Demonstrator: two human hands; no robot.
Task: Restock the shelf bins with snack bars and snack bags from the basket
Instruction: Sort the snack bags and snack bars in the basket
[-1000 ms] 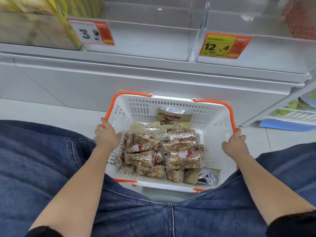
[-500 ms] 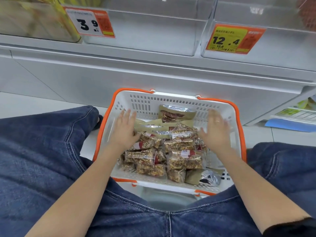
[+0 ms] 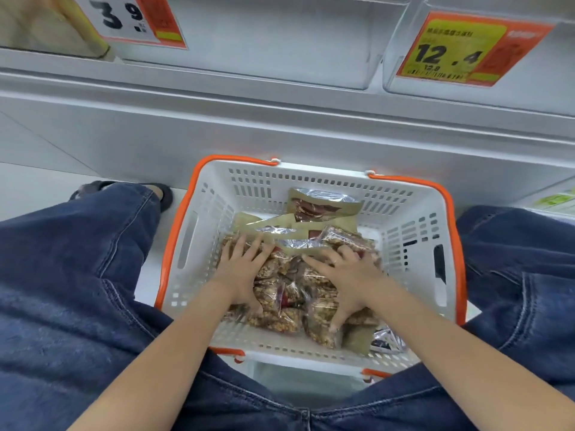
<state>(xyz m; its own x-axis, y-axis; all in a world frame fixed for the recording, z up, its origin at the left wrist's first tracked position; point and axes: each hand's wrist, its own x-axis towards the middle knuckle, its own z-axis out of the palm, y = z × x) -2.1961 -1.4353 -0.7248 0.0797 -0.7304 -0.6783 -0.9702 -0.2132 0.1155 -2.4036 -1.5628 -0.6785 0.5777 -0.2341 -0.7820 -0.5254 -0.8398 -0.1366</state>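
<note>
A person in blue jeans [image 3: 77, 290] crouches over a white basket [image 3: 413, 262] with orange handles, set on the floor between the knees. Both hands are down inside it, spread on a heap of clear-wrapped snack bars [image 3: 280, 293]: the left hand [image 3: 245, 272] lies with fingers fanned over the heap's left side, the right hand [image 3: 348, 278] with fingers splayed and bent over its right side, a ring on one finger. Neither hand appears to have closed round a bar yet. Tan snack bags [image 3: 323, 206] with foil windows lie toward the basket's far wall, and another sits at the near right corner.

The step looks like gathering a bundle of bars; it would go best by drawing the hands together under several aligned bars, since slick wrappers may slide apart, and lifting clear of the bags.

Beyond, the clear shelf bins [image 3: 280, 42] stand above a grey ledge. A white and orange price tag [image 3: 130, 20] reads "3 9"; a yellow and orange price label [image 3: 451, 51] reads "12 .4", its smaller print illegible.
</note>
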